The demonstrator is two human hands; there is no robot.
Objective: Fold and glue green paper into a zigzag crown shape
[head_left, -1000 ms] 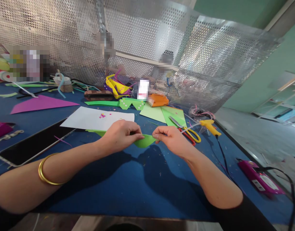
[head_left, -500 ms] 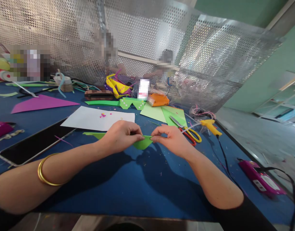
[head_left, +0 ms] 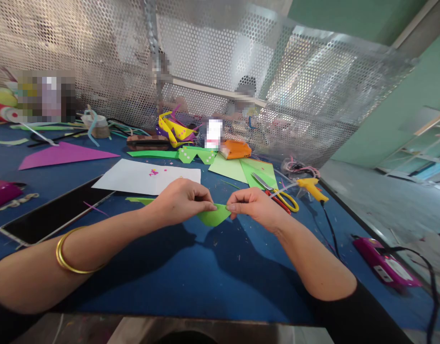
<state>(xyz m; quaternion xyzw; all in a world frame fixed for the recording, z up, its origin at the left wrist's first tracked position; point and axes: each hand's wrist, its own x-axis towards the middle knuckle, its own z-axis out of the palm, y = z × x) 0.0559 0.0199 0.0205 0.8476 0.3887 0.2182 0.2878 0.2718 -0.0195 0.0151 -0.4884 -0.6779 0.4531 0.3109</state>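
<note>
My left hand [head_left: 184, 201] pinches the upper edge of a piece of green paper [head_left: 213, 217] between thumb and fingertips. On the paper's right end, my right hand [head_left: 251, 206] is closed in a similar pinch. The green paper hangs a little above the blue table, its lower edge curved, and its left part runs behind my left hand and wrist. Beyond my hands lie green paper glasses [head_left: 196, 155] with pale dots. To the right of my right hand rest scissors [head_left: 286, 199] with yellow and red handles, their blades over green sheets [head_left: 258, 172].
A white sheet [head_left: 141, 177] bearing small pink bits lies behind my left forearm, beside a black phone-like slab [head_left: 51, 210]. A yellow glue gun [head_left: 313, 188] and a magenta power strip [head_left: 387, 263] with cords sit right. Purple paper [head_left: 67, 155] lies left. Perforated metal mesh [head_left: 220, 52] rises behind.
My right fingers have shifted slightly rightward along the green paper's edge, and more of the paper shows between my hands. The left hand keeps its pinch.
</note>
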